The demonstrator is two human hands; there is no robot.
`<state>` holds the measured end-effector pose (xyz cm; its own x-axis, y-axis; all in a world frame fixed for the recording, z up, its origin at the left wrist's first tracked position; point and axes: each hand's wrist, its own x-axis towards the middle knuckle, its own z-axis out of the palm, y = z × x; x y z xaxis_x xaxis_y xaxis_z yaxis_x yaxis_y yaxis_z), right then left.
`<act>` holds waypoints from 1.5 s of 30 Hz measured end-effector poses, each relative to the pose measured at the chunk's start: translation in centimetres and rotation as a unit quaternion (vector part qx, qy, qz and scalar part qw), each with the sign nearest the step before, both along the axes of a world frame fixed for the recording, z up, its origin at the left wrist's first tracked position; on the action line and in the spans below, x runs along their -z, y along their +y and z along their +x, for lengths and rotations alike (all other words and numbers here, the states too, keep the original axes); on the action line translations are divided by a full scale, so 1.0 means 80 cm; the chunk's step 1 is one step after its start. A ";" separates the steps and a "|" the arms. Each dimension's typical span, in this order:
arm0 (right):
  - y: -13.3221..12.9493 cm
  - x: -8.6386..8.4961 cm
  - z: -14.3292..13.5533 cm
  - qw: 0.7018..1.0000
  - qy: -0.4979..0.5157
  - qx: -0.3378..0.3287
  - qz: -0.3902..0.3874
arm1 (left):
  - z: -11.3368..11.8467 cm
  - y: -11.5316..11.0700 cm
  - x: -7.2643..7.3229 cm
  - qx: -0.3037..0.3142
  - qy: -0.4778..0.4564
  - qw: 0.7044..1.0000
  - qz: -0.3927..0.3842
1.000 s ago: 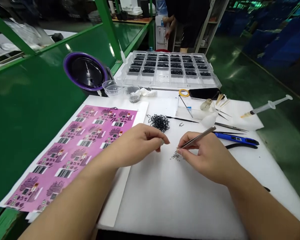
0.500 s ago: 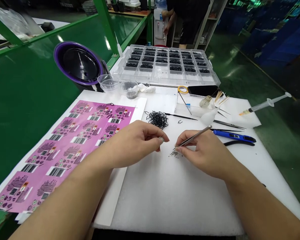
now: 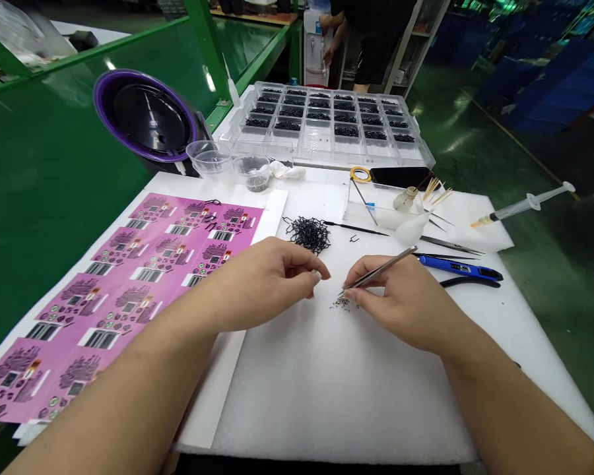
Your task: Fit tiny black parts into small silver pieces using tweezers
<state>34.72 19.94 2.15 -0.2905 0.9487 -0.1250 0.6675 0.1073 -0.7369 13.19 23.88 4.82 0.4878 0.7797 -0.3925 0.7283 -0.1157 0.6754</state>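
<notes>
My right hand (image 3: 393, 290) pinches a pair of metal tweezers (image 3: 383, 267), its tips pointing down into a small scatter of tiny parts (image 3: 345, 304) on the white foam board (image 3: 346, 396). To the left, my left hand (image 3: 277, 280) is closed with thumb and index finger together; whatever lies between them is too small or hidden to name. Just beyond that hand sits a pile of small black bent wire pieces (image 3: 309, 235). One loose black bent piece (image 3: 354, 239) lies to the right of the pile, near a thin black stick (image 3: 359, 229).
Pink printed sheets (image 3: 123, 297) cover the left side. Behind are a compartment box (image 3: 321, 155), clear cups (image 3: 209, 160) and a purple-rimmed black bin (image 3: 99, 99). Blue-handled pliers (image 3: 460, 266), a white dropper bottle (image 3: 410, 231) and a syringe (image 3: 519, 208) lie right. A person (image 3: 376, 39) stands beyond.
The whole view has shifted slightly. Both hands keep nearly the same pose, and the tweezers stay at the tiny parts.
</notes>
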 end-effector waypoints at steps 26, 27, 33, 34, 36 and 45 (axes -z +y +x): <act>0.001 0.001 0.000 1.000 -0.020 0.003 -0.005 | 0.000 -0.001 0.001 0.012 0.008 1.000 0.005; 0.000 0.000 0.000 1.000 -0.023 0.002 -0.004 | 0.000 -0.001 0.001 0.012 0.007 1.000 0.006; -0.002 0.000 0.000 1.000 -0.030 0.003 0.000 | 0.000 -0.002 0.000 0.022 -0.004 0.999 0.026; -0.002 0.000 0.000 1.000 -0.028 0.002 0.000 | 0.001 -0.002 -0.001 0.023 -0.003 0.999 0.029; -0.001 0.001 -0.001 1.000 -0.023 0.001 -0.001 | 0.002 -0.002 -0.001 0.021 0.002 0.999 0.032; -0.005 -0.008 0.001 0.998 0.034 0.010 0.059 | 0.004 -0.003 0.000 0.015 0.000 1.000 0.025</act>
